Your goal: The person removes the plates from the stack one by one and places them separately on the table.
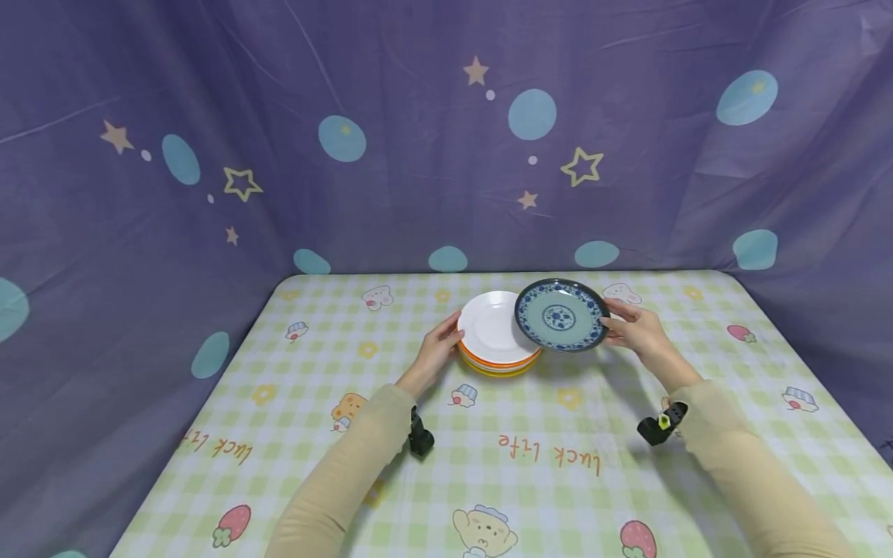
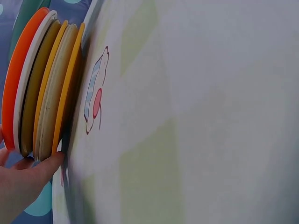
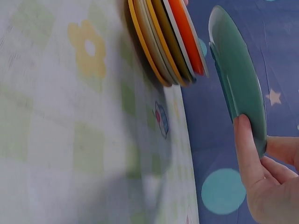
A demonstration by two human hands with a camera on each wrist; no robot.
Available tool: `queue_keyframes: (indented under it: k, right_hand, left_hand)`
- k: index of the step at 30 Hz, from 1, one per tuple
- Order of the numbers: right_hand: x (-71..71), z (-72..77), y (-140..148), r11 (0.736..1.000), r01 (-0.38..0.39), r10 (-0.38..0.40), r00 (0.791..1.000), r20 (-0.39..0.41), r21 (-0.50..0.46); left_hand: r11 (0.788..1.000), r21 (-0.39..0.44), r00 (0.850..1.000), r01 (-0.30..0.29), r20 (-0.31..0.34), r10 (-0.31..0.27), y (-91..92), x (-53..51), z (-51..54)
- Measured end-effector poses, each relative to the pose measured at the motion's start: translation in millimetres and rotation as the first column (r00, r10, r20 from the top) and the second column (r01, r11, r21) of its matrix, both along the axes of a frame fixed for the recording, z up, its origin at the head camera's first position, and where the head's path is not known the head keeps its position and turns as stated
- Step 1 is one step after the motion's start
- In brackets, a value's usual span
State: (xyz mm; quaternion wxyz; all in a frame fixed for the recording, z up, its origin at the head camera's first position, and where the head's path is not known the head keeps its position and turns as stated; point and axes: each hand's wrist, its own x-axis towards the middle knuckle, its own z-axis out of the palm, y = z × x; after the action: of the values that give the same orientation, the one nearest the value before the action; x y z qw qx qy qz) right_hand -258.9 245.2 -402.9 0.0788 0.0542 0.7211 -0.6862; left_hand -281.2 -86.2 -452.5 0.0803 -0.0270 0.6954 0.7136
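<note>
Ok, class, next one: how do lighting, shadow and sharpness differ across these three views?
Head view: brightest, with soft shadow on the tablecloth near the right hand; left wrist view: greyer, foreground cloth soft, plate stack turned sideways; right wrist view: also greyer, broad soft-edged shadow across the cloth.

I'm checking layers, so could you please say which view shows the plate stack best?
The left wrist view: the plate stack appears edge-on, its rims distinct. The head view mainly shows the white top plate; the right wrist view crops the stack.
</note>
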Motion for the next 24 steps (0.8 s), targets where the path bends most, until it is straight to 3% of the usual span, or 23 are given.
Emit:
queue_keyframes:
  k: [14,19,24]
  right_hand:
    - [6.0,-5.1,34.5,0.995,0.057,-0.050,0.994,0.095,-0.079]
    - [5.3,-12.3,45.6,0.993,0.042,-0.029,0.993,0.117,-0.114]
    - [5.4,-16.8,52.3,0.996,0.028,-0.016,0.991,0.131,-0.090]
  left_hand:
    - [1.000,0.019,1.000,-0.005,0.002,0.005,-0.1,0.2,-0.8]
    - [0.999,0.029,1.000,-0.012,0.005,0.012,-0.3,0.2,-1.1]
    - [0.999,0.034,1.000,-0.010,-0.001,0.010,0.4,0.2,-1.0]
